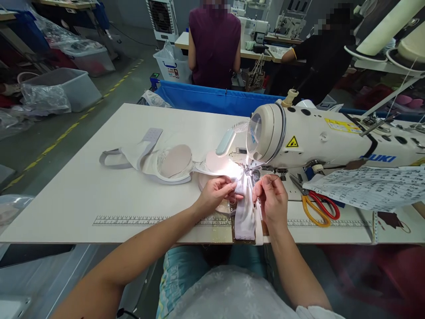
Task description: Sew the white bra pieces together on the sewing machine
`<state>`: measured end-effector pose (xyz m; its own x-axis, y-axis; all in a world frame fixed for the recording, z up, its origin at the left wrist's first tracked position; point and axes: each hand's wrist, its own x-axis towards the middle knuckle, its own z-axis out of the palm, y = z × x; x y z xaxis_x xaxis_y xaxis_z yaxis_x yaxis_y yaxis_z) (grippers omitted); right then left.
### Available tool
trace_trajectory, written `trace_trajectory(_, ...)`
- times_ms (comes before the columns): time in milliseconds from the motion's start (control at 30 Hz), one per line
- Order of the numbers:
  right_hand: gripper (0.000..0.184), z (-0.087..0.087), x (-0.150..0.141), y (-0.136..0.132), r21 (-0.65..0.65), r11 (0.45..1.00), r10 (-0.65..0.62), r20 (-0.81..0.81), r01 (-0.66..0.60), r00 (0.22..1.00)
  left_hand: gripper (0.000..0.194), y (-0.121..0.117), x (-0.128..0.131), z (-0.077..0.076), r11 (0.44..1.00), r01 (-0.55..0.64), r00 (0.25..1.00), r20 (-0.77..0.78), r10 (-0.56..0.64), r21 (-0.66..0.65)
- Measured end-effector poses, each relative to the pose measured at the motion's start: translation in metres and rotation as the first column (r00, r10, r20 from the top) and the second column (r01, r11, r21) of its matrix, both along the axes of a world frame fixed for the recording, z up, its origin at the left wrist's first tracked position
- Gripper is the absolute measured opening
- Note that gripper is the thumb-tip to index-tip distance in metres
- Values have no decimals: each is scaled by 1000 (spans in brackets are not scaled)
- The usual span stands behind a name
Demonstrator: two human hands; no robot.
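Observation:
A white bra point(162, 161) lies spread on the white table point(99, 190), its band running under the needle of a cream sewing machine point(299, 137). My left hand point(217, 191) pinches the white fabric strip point(245, 208) just left of the presser foot. On the strip's right edge my right hand point(270, 197) is closed, fingers pinched near the needle. The strip hangs down over the table's front edge. The machine lamp lights the fabric brightly.
Scissors with red and yellow handles point(317, 206) lie right of my right hand, beside a printed paper sheet point(368, 186). A ruler strip point(149, 220) runs along the table front. Two people work at benches behind a blue fabric bin point(206, 99). Plastic tubs point(66, 86) stand at the left.

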<state>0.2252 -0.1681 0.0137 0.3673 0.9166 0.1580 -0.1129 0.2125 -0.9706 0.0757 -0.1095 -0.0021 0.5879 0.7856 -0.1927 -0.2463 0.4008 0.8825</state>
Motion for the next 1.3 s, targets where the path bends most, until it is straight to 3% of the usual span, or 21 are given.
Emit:
trace_trajectory(133, 18, -5, 9, -15, 35, 995, -100, 273, 94, 957, 35, 0, -1, 0, 1000, 25, 999, -33, -26, -18)
trace_trajectory(267, 13, -11, 23, -35, 105, 968, -249, 527, 228, 813, 37, 0, -3, 5, 999, 20, 998, -60, -22, -32)
trace_trajectory(467, 12, -25, 58, -53, 196, 919, -389, 600, 343, 699, 37, 1, -4, 8, 999, 36, 998, -40, -38, -36)
trace_trajectory(633, 22, -38, 85, -61, 229, 852, -473, 723, 472, 503, 37, 1, -5, 6, 999, 40, 998, -45, -41, -26)
trace_trajectory(867, 25, -41, 101, -73, 280, 802, -495, 806, 527, 325, 38, 0, -3, 7, 997, 52, 998, -32, -54, -53)
trace_trajectory(933, 27, -43, 105, -76, 272, 788, -501, 805, 552, 319, 38, 0, -3, 8, 997, 52, 998, -36, -54, -52)
trace_trajectory(1100, 28, -47, 116, -81, 239, 783, -537, 724, 574, 432, 39, -1, -4, 8, 997, 46, 998, -36, -48, -64)
trace_trajectory(1300, 31, -32, 119, -83, 220, 781, -567, 642, 585, 516, 40, -1, -4, 12, 996, 34, 999, -25, -37, -83)
